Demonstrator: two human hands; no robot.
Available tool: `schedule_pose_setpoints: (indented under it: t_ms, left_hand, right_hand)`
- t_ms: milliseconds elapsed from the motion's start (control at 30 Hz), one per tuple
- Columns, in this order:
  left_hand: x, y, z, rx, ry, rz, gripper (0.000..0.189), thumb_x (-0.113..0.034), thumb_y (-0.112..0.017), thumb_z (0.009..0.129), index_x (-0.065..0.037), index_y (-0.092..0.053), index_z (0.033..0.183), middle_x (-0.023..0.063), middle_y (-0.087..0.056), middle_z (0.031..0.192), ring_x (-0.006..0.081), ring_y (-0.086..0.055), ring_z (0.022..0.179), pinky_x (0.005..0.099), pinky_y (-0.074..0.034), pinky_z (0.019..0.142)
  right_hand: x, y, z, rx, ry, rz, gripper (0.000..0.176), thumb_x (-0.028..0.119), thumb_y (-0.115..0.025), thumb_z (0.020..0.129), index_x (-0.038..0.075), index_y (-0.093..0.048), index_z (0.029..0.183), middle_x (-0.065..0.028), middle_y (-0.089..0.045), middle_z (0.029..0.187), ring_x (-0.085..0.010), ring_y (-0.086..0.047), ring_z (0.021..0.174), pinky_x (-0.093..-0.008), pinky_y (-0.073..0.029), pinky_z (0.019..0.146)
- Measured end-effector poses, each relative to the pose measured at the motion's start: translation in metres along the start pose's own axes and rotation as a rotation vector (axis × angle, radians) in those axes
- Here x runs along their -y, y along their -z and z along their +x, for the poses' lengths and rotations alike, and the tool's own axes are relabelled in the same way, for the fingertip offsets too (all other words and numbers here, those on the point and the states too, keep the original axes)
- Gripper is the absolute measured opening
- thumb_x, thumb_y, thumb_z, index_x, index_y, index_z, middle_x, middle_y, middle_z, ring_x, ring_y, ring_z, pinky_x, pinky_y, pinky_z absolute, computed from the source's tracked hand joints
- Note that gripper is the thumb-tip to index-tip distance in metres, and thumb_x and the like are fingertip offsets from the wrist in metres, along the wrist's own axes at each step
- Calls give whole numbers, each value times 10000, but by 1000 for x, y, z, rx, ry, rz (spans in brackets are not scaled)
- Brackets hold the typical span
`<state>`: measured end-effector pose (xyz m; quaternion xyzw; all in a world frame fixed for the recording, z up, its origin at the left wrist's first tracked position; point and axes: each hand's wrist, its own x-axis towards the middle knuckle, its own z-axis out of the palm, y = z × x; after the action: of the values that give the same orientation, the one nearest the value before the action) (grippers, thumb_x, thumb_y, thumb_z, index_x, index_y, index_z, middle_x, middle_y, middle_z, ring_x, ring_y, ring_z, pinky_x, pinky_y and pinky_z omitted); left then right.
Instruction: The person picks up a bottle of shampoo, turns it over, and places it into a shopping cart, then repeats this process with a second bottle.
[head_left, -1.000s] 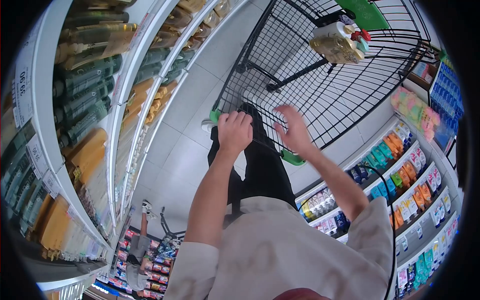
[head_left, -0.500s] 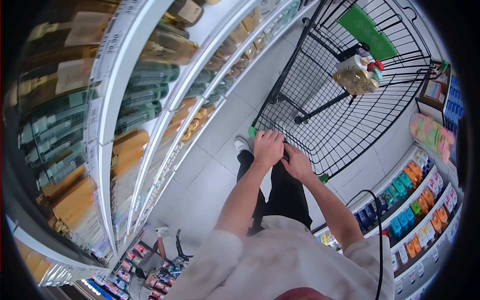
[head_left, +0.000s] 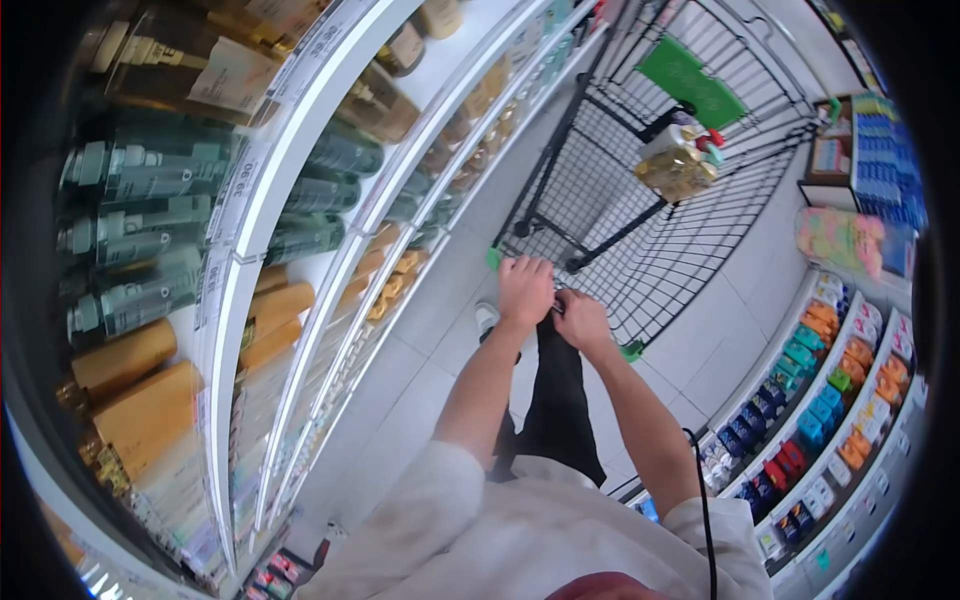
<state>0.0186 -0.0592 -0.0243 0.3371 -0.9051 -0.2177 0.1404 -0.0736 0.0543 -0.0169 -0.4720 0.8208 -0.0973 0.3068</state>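
Both of my hands are wrapped round the handle at the near end of a black wire shopping cart (head_left: 700, 262). My left hand (head_left: 526, 290) lies closed over the handle beside its green corner cap (head_left: 493, 258). Close to it on the right, my right hand (head_left: 582, 321) grips the same handle, fingers curled. Most of the handle is hidden beneath my hands. Inside the cart sit a gold-coloured pack (head_left: 677, 174) and small items with red and teal tops. A green panel (head_left: 692, 80) is fixed at the cart's far end.
Shelves (head_left: 262, 215) of green and amber bottles rise close on the left. Curved shelves (head_left: 800, 450) of small colourful packs stand on the right. Farther ahead on the right are a display of blue packs (head_left: 888, 165) and a pastel bag (head_left: 838, 240). Tiled floor (head_left: 400, 375) shows between.
The bottle shelves on the left appear larger and nearer. The cart and both hands have shifted slightly left in view, hands still on the handle. One leg has stepped forward.
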Motion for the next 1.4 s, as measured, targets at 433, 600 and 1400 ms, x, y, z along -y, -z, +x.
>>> schedule_pose_setpoints:
  t_ms: [433,600,1400]
  left_hand:
    - [-1,18,-14,-65,-40,7,30,-134,-609,747,-137,-587,767,-9,-607,782,190,-553,819,373,-354,789]
    - [-6,14,-13,-110,-27,35,28,-133,-607,743,-139,-589,764,-13,-605,778,189,-552,814,372,-352,788]
    - [-33,-26,-9,-180,38,91,53,-169,-598,745,-129,-572,722,17,-614,759,199,-548,815,377,-352,775]
  right_hand:
    - [20,-2,-17,-44,-8,-105,251,263,-585,785,50,-628,910,-148,-669,872,-314,-661,829,-439,-544,698]
    - [15,-2,-15,-57,0,-98,224,251,-592,768,53,-632,866,-143,-652,842,-318,-647,826,-430,-532,723]
    - [-35,7,-5,-46,98,-191,244,265,-651,777,37,-617,856,-167,-654,832,-330,-665,772,-427,-540,671]
